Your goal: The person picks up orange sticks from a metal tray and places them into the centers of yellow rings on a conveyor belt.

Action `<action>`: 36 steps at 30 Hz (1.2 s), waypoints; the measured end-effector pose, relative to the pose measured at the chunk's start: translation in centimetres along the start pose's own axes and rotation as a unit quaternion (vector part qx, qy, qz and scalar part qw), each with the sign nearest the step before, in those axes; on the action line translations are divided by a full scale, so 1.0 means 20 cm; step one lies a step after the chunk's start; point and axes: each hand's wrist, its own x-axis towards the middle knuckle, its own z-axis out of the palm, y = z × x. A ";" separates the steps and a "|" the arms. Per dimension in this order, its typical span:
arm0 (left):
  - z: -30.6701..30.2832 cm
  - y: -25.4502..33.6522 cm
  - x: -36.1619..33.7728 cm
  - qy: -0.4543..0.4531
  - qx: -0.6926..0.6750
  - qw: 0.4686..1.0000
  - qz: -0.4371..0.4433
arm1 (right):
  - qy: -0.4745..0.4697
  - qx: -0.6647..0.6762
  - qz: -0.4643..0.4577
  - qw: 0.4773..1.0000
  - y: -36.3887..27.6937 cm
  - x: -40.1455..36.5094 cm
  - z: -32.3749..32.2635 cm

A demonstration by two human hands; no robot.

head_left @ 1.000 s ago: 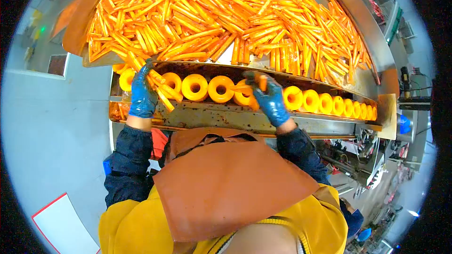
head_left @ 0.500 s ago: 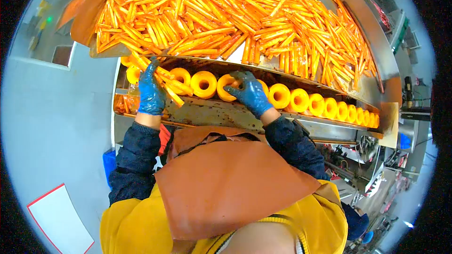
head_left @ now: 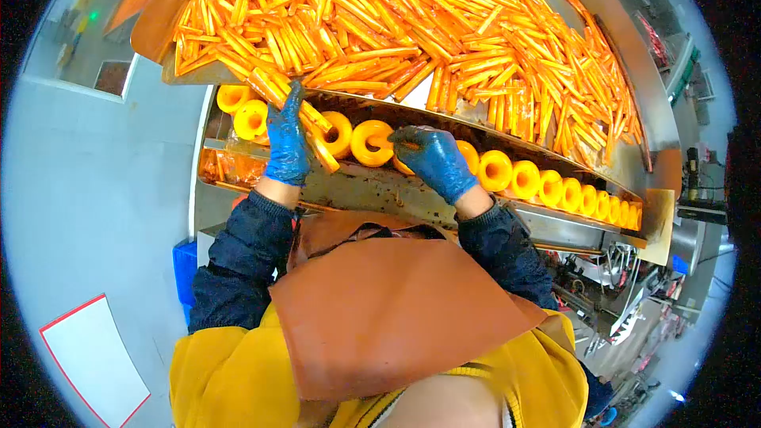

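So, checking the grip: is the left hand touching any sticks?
Touching. Head view: left hand wraps a bundle of sticks, fingers over them.

Grey floor (head_left: pixel 95 214), red-edged white mat (head_left: pixel 91 357), machinery (head_left: pixel 626 301)

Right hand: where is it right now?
Head view, centre: the right hand sits over the row of yellow funnels, just right of the left hand, which grips orange sticks.

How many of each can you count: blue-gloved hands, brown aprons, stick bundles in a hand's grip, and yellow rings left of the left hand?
Hands in blue gloves: 2, left hand, right hand
Brown apron: 1
Bundle of orange sticks in the left grip: 1
Yellow rings left of the left hand: 2
Total: 6
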 end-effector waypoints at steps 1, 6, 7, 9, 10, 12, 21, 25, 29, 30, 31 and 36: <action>-0.01 -0.02 -0.01 0.001 0.001 1.000 -0.001 | -0.001 0.001 0.001 1.000 0.01 0.00 0.03; 0.09 -0.03 -0.12 -0.082 0.050 0.994 -0.043 | 0.067 -0.165 -0.031 0.984 -0.05 0.04 0.09; 0.11 -0.02 -0.15 -0.109 0.071 0.990 -0.057 | 0.131 -0.110 -0.064 0.983 -0.07 0.04 0.11; 0.13 -0.04 -0.19 -0.205 0.109 0.965 -0.118 | 0.078 0.077 -0.080 0.991 -0.10 0.07 0.18; 0.14 -0.07 -0.21 -0.224 0.116 0.963 -0.093 | 0.076 0.120 -0.071 0.987 -0.09 0.09 0.22; 0.15 -0.06 -0.23 -0.240 0.122 0.961 -0.067 | 0.072 0.162 -0.065 0.982 -0.08 0.11 0.23; 0.05 0.05 -0.01 -0.033 0.104 0.994 0.024 | 0.157 0.026 -0.062 0.985 0.05 0.14 0.37; -0.08 -0.08 -0.05 -0.213 0.229 0.946 0.089 | 0.144 0.071 -0.005 0.987 0.08 0.03 0.26; -0.01 -0.07 -0.04 -0.109 -0.082 0.985 -0.108 | 0.160 0.090 0.020 0.983 0.14 -0.05 0.16; 0.00 -0.08 -0.05 -0.109 -0.082 0.985 -0.110 | 0.156 0.057 -0.038 0.985 0.18 -0.03 0.20; 0.03 -0.09 -0.05 -0.120 -0.057 0.987 -0.091 | 0.125 -0.004 -0.066 0.990 0.16 -0.03 0.23; -0.11 -0.27 0.04 -0.174 0.211 0.950 0.147 | 0.147 -0.129 -0.049 0.979 0.12 0.11 0.40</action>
